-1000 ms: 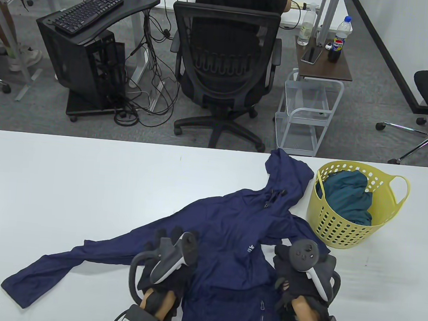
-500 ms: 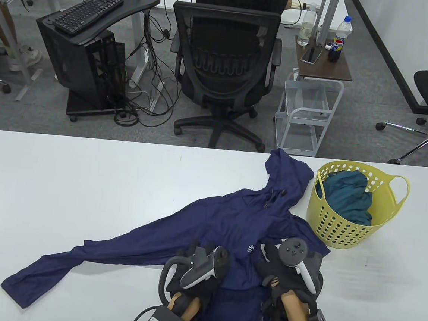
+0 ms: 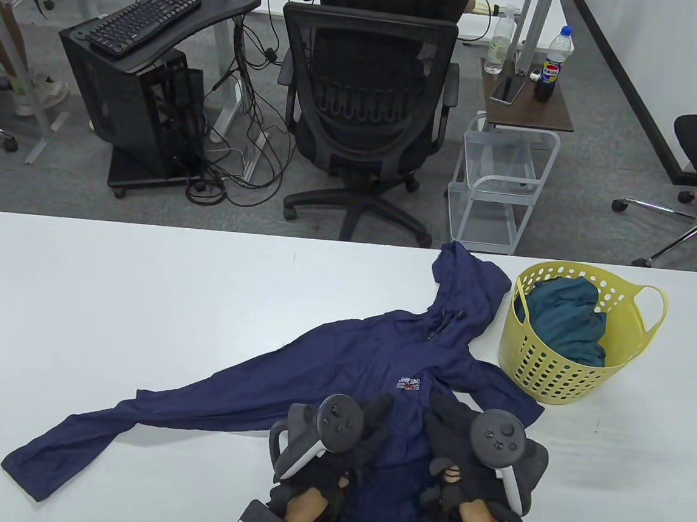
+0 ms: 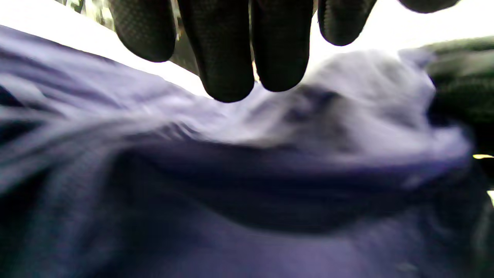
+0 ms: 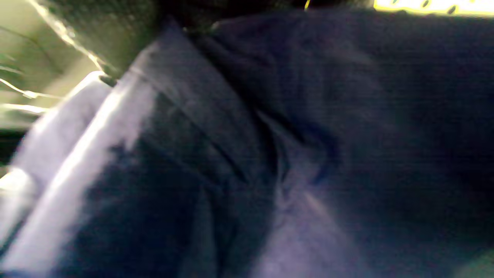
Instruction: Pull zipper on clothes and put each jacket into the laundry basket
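A navy hooded jacket lies spread on the white table, its hood pointing at the yellow laundry basket. Its chest logo faces up. Both gloved hands lie side by side on the jacket's lower front. My left hand has straight fingers; in the left wrist view those fingers hang just above the rumpled fabric and hold nothing. My right hand rests flat on the cloth nearer the basket. The right wrist view is filled with blurred navy cloth, and the zipper pull is not visible.
A teal garment fills the basket at the table's right. One long sleeve trails toward the front left. Beyond the far edge stand an office chair with a seated person and a small white cart.
Both hands came together at the jacket's lower middle, the left one shifting right. The front panel now lies flat, so the whole chest logo shows.
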Action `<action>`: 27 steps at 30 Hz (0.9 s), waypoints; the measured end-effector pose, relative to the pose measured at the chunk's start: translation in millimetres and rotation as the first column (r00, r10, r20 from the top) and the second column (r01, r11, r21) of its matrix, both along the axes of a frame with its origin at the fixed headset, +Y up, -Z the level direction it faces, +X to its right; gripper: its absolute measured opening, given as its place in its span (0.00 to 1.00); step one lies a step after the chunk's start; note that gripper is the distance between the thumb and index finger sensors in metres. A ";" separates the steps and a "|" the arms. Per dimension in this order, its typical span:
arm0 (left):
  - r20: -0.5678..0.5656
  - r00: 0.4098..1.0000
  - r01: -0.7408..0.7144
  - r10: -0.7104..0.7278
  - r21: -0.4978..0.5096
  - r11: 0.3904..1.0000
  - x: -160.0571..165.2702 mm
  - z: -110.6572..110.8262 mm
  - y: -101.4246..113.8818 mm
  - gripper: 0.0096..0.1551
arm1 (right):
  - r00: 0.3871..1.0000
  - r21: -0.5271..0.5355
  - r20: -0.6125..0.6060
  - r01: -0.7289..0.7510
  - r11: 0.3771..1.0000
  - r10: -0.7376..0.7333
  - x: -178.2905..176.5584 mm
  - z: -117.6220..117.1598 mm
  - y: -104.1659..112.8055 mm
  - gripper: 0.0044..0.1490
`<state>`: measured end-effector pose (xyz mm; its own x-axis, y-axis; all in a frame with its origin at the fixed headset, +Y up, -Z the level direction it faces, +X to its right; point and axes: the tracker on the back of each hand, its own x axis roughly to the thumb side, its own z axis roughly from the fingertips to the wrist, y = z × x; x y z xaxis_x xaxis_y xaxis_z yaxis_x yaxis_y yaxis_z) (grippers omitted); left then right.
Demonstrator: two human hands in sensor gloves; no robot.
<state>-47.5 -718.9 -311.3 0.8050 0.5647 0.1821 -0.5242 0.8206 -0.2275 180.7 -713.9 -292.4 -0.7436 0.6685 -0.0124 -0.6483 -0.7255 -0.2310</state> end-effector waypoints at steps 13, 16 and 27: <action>-0.334 0.694 -0.716 0.638 -0.412 0.563 -52.2 -21.0 -65.0 0.29 | 0.739 -0.168 -0.670 -0.058 0.984 -0.071 -51.3 6.2 -16.1 0.27; -0.334 0.698 -0.713 0.633 -0.407 0.571 -58.0 -23.8 -65.8 0.26 | 0.739 -0.203 -0.659 0.002 0.979 -0.138 -40.9 1.5 -16.3 0.26; -0.361 0.671 -0.735 0.647 -0.437 0.518 -59.5 -24.7 -70.9 0.27 | 0.943 -0.367 -0.333 -0.145 0.919 0.016 -7.4 -15.4 -42.7 0.37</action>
